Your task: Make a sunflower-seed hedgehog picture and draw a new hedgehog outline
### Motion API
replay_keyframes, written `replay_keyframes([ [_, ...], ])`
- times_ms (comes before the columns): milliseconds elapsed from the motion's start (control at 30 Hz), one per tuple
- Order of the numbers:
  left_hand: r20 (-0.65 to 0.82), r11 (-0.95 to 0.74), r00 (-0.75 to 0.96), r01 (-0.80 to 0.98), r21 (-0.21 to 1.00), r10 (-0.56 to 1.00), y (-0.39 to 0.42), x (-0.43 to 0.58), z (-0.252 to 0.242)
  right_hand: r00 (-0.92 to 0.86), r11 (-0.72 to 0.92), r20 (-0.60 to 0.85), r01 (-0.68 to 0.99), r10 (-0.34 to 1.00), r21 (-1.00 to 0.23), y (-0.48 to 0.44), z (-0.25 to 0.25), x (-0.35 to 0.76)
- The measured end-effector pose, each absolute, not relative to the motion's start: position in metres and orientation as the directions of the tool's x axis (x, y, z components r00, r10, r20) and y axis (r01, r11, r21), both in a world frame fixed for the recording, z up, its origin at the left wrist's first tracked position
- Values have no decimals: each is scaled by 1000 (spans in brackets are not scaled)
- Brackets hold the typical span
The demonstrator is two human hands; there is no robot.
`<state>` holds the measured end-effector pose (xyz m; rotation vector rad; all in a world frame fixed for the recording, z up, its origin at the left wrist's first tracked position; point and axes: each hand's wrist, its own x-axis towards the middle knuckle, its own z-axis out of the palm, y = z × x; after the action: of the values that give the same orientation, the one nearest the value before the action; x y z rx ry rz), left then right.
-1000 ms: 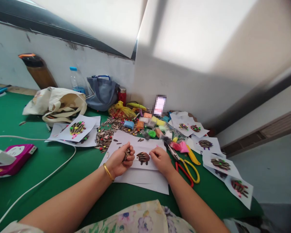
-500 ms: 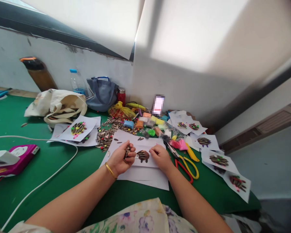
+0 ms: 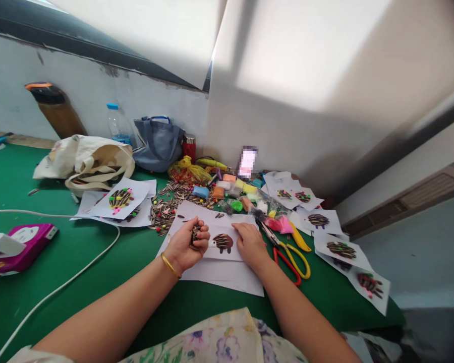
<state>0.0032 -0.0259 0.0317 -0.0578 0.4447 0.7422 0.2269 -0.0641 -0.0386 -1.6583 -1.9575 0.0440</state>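
Head view. The left hand (image 3: 186,245) is seen resting on a white sheet (image 3: 227,275), its fingers curled together around a small handful of sunflower seeds (image 3: 194,235). A gold bangle (image 3: 170,265) is worn at that wrist. The right hand (image 3: 249,244) is laid knuckles-up on the same sheet, its fingertips at the right edge of a hedgehog figure (image 3: 223,242). Whether a seed is pinched under those fingertips cannot be told. The hedgehog figure, brown and partly covered with seeds, lies on the sheet between the two hands, close to both.

The sheet rests on a green table (image 3: 79,252). A loose pile of seeds (image 3: 165,209) is noted just beyond the sheet's far left corner. Coloured clay blocks (image 3: 227,191) are scattered behind the sheet. Yellow-handled scissors (image 3: 297,256) and red-handled scissors (image 3: 286,263) lie just right of the right hand. Finished hedgehog sheets (image 3: 342,249) are spread along the table's right edge, and further ones (image 3: 123,198) lie at the left, near a cream tote bag (image 3: 87,161). A grey-blue bag (image 3: 157,143), a water bottle (image 3: 117,123) and a red flask (image 3: 189,147) stand against the wall. A white cable (image 3: 60,287) and a pink case (image 3: 22,244) are recorded at the far left.
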Motion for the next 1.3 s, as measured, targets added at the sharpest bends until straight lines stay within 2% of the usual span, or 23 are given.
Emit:
replay_keyframes([
  [233, -455, 709, 618, -704, 43, 641, -29, 7, 33, -89, 272, 413, 871, 906, -409, -64, -41, 231],
  [567, -452, 626, 505, -761, 169, 735, -34, 11, 34, -64, 275, 451, 865, 890, -420, -65, -40, 234],
  [767, -436, 631, 519, -759, 160, 735, -34, 12, 30, -99, 265, 413, 891, 905, -369, -66, -38, 227],
  [933, -441, 638, 519, -750, 177, 732, -34, 12, 30, -61, 225, 424, 909, 903, -350, -67, -33, 222],
  [1133, -460, 646, 515, -739, 189, 723, -34, 12, 31, -104, 443, 599, 773, 794, -454, -77, -5, 211],
  [1300, -438, 679, 561, -712, 177, 702, -34, 12, 27, -256, 534, 565, 742, 785, -405, -75, 16, 197],
])
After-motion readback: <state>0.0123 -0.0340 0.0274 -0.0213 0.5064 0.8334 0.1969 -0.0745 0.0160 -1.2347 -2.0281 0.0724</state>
